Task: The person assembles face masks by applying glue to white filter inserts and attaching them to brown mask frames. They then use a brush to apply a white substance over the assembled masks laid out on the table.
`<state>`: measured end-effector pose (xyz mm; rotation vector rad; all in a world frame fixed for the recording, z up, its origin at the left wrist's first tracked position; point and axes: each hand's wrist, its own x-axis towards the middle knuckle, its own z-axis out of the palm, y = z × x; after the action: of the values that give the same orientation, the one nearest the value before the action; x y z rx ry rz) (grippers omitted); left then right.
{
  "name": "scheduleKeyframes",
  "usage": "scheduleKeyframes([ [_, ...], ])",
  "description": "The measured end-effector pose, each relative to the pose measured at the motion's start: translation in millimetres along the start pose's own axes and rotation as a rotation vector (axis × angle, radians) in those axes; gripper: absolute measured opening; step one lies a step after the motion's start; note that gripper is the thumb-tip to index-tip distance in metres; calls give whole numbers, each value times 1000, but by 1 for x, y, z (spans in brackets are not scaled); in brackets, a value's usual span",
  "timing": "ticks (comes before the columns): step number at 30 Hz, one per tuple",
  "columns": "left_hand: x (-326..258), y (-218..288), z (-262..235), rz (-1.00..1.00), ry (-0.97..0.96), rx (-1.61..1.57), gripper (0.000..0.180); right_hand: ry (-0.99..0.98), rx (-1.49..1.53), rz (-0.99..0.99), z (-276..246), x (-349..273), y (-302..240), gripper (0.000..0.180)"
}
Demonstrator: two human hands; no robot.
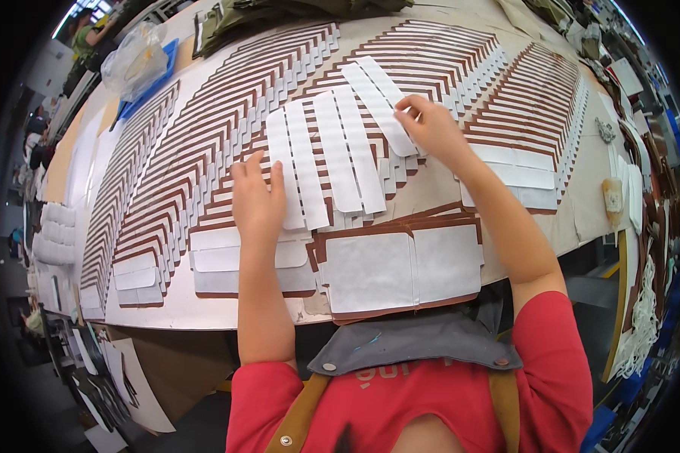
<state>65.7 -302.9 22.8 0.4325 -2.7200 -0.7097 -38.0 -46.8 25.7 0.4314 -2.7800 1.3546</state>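
Three white panels, each with a line of slots down its length, lie on the brown-and-white rows: a left panel (300, 166), a middle panel (347, 151) and a tilted right panel (380, 106). My left hand (258, 195) rests at the left panel's edge, fingers apart. At the right panel's right edge, the bent fingers of my right hand (432, 130) pinch together; its fingertips partly hide the contact. Close to my body lies a stack of brown pieces (400, 264) with white backing sheets. A row of overlapping brown-edged pieces (253, 272) runs beneath my left forearm.
More overlapping rows (533, 113) cover the large table (431, 198). At the far left a clear plastic bag (134, 60) sits in a blue tray (155, 83). Dark green fabric (272, 21) lies at the back. A yellowish bottle (612, 198) stands at the right.
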Motion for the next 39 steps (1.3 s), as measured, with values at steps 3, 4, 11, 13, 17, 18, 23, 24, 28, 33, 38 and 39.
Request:
scheduleKeyframes([
  [3, -2, 3, -2, 161, 85, 4, 26, 68, -112, -55, -9, 6, 20, 24],
  [4, -3, 3, 2, 251, 89, -29, 24, 48, -123, -34, -9, 7, 22, 26],
  [11, -21, 34, 10, 661, -217, -129, 12, 65, -137, 56, 2, 12, 37, 29],
  [13, -21, 33, 12, 749, -231, -71, 13, 28, -91, 97, -2, 12, 34, 28],
  [17, -12, 42, 13, 788, -332, 53, 18, -1, -107, 167, 0, 21, 33, 26],
  [18, -6, 47, 14, 785, -369, 85, 19, 13, -100, 156, -2, 23, 35, 26],
  [23, 8, 60, 26, 771, -422, 250, 24, 40, -109, 169, 0, 30, 42, 26],
  [24, 7, 57, 28, 760, -406, 245, 25, 41, -117, 171, 3, 30, 43, 26],
  [28, 9, 51, 34, 796, -327, 131, 26, 19, -21, 152, -6, 31, 43, 30],
  [33, 11, 48, 46, 815, -233, 110, 27, -103, 681, 452, -36, 23, 8, 29],
  [38, 12, 48, 50, 746, -188, 49, 32, -208, 928, 544, -28, 1, 23, 39],
  [39, 11, 46, 50, 729, -177, 35, 33, -200, 892, 555, -27, -3, 19, 40],
])
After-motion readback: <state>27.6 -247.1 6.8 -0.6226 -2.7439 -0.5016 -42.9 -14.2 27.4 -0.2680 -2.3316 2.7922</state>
